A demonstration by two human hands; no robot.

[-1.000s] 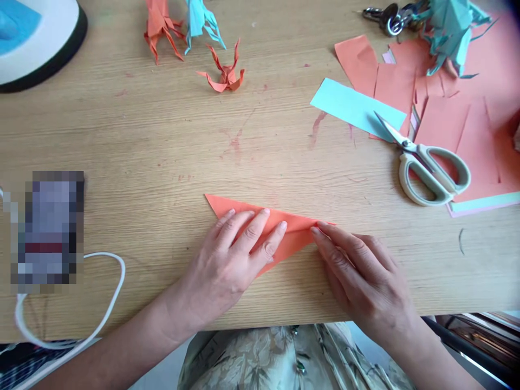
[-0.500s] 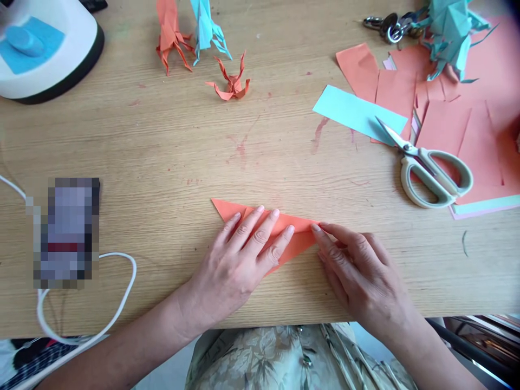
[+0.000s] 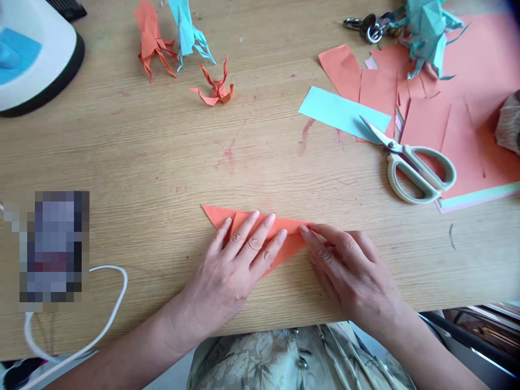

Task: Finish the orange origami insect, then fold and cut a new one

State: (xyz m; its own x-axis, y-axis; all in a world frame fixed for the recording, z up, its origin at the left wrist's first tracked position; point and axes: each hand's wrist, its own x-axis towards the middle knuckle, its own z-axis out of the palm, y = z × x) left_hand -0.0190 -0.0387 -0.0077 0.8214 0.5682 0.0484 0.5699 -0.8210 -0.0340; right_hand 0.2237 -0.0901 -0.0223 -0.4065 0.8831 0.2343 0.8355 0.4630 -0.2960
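A folded sheet of orange origami paper [image 3: 290, 225] lies on the wooden table [image 3: 154, 162] near its front edge, creased into a long triangular shape. Across its middle my left hand [image 3: 227, 265] rests flat, fingers spread and pressing the paper down. At the paper's right corner my right hand [image 3: 349, 265] pinches the tip between thumb and index finger. The lower part of the paper is partly covered by my left hand.
Folded orange figures [image 3: 152, 46], [image 3: 218, 91] and a blue figure [image 3: 187, 35] stand at the back. To the right lie scissors [image 3: 422, 168], a light blue strip [image 3: 337, 111], orange sheets [image 3: 426, 127], keys [image 3: 371, 27] and a teal figure [image 3: 430, 32]. A white cable [image 3: 122, 292] runs at left.
The camera view has shifted, so the table's things sit further left in the picture. Both hands keep the same hold on the paper, with no visible change in its folds.
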